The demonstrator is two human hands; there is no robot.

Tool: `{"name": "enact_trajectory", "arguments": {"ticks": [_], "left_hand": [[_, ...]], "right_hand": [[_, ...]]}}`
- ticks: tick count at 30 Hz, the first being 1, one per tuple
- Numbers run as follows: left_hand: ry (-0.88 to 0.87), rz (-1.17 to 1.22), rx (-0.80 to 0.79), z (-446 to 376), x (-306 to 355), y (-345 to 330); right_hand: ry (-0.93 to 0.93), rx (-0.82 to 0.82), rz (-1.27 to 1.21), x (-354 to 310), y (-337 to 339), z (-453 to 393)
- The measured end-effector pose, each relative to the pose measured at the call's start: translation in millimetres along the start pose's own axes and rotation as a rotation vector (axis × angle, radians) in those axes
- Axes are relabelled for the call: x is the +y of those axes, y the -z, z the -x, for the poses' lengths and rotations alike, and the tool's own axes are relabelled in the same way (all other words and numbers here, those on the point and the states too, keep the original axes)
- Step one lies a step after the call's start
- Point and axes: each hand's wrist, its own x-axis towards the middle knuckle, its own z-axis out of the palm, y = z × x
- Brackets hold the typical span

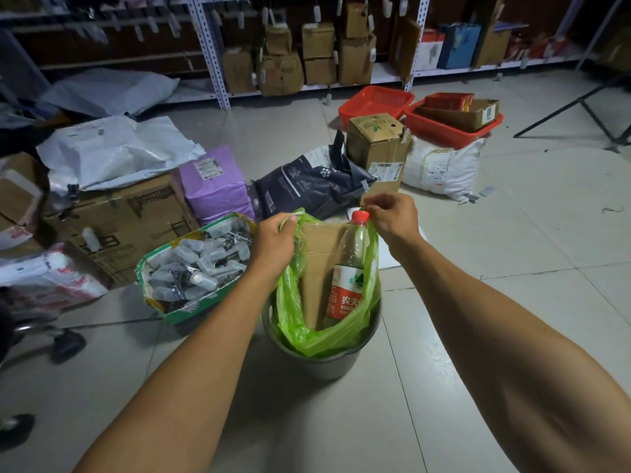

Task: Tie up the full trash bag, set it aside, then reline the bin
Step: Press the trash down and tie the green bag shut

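Plastic as thin as this green trash bag (300, 322) will stretch and could tear if yanked, so I would lift by both gathered handles, not the side film. It sits in the grey bin (321, 365) on the tiled floor, its mouth drawn upward. The left hand (275, 238) is closed around the near-left handle; the right hand (392, 216) pinches the other edge by the red cap, though I cannot quite see how much film it holds. Inside stand a stiff piece of cardboard (319, 268) and a seemingly empty plastic bottle (350, 268): light, I judge, but tall and poking out, which may make knotting awkward. The cardboard's corners could pierce the film.
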Motion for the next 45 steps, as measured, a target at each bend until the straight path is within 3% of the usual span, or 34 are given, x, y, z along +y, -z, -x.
{"name": "enact_trajectory", "arguments": {"ticks": [9, 14, 26, 30, 36, 45], "left_hand": [[0.033, 0.097, 0.134, -7.9, -4.4, 2.5], [0.086, 0.194, 0.154, -7.1, -2.4, 0.2], [0.072, 0.147, 0.126, -7.4, 1.1, -8.7], [0.061, 0.155, 0.095, -7.2, 0.0, -13.3], [0.047, 0.129, 0.067, -7.1, -2.0, -18.5], [0.043, 0.1, 0.012, -7.1, -4.4, -17.4]], "right_hand": [[-0.195, 0.16, -0.296, 0.3, 6.1, 2.5], [-0.311, 0.016, -0.145, 0.8, 8.8, 2.4], [-0.451, -0.225, 0.017, 12.5, 12.2, 8.8], [-0.416, -0.182, 0.172, 12.6, 15.4, 8.3], [-0.173, -0.049, 0.274, 18.1, 9.3, 6.3], [-0.178, 0.038, -0.02, 17.3, 5.0, 0.6]]}}
